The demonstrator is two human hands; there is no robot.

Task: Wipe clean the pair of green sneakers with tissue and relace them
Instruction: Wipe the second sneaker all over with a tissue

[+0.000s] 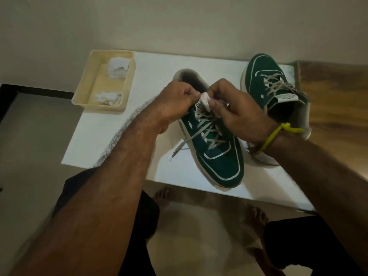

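Observation:
A green sneaker (221, 162) with grey laces lies on the white table (123, 136), toe toward me. My left hand (177, 102) and my right hand (237, 114) meet over its tongue. Both pinch a small white tissue (205, 101) there, fingers curled. One loose lace end (179, 149) trails left onto the table. The second green sneaker (264, 76) stands at the back right, laced, toe pointing away, partly hidden behind my right wrist.
A cream plastic tray (85, 86) with crumpled white tissues stands at the table's back left corner. A wooden surface (334, 100) adjoins the table on the right. My bare feet (163, 196) are on the floor below the table's front edge.

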